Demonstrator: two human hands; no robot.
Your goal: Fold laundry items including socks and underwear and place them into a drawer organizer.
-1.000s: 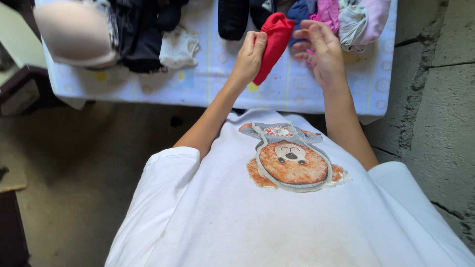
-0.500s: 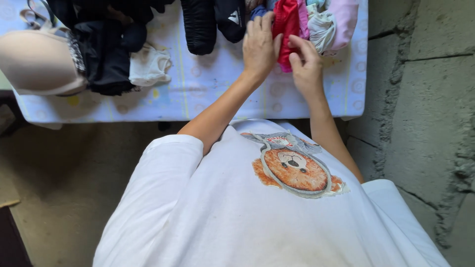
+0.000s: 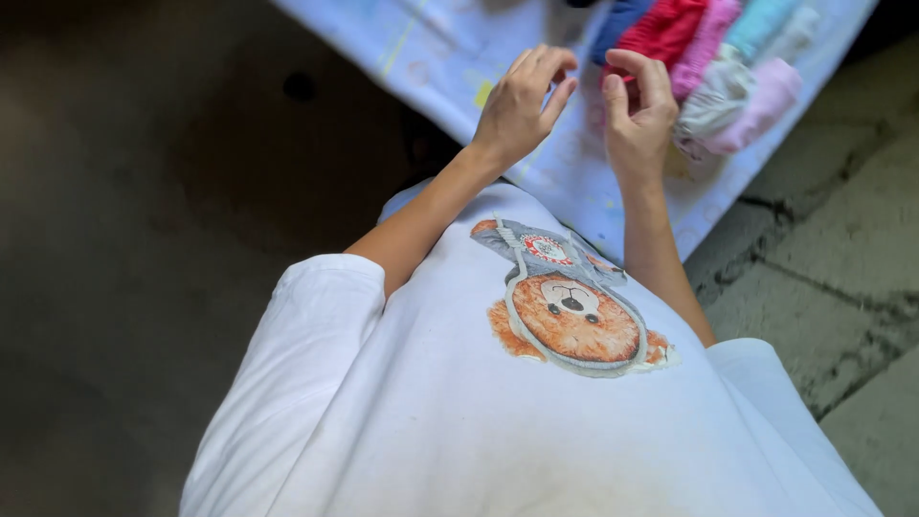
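A folded red garment (image 3: 665, 29) lies in a row of small folded clothes on a table covered with a pale patterned cloth (image 3: 450, 57). Beside it lie a blue piece (image 3: 617, 19), a pink one (image 3: 708, 33), a grey one (image 3: 716, 96) and a light pink one (image 3: 766, 101). My left hand (image 3: 522, 105) hovers just in front of the row, fingers apart and curled, holding nothing. Close to its right, my right hand (image 3: 637, 110) is also empty, with its fingers loosely bent near the red garment's front edge.
A bare concrete floor (image 3: 124, 239) spreads to the left, and a cracked concrete surface (image 3: 823, 287) shows at the right. My white shirt with a bear print (image 3: 565, 316) fills the lower part of the view.
Both hands have let go of the red garment, which now rests in the row, and have drawn back slightly. The view has tilted and swung right, so the dark clothes at left are out of sight.
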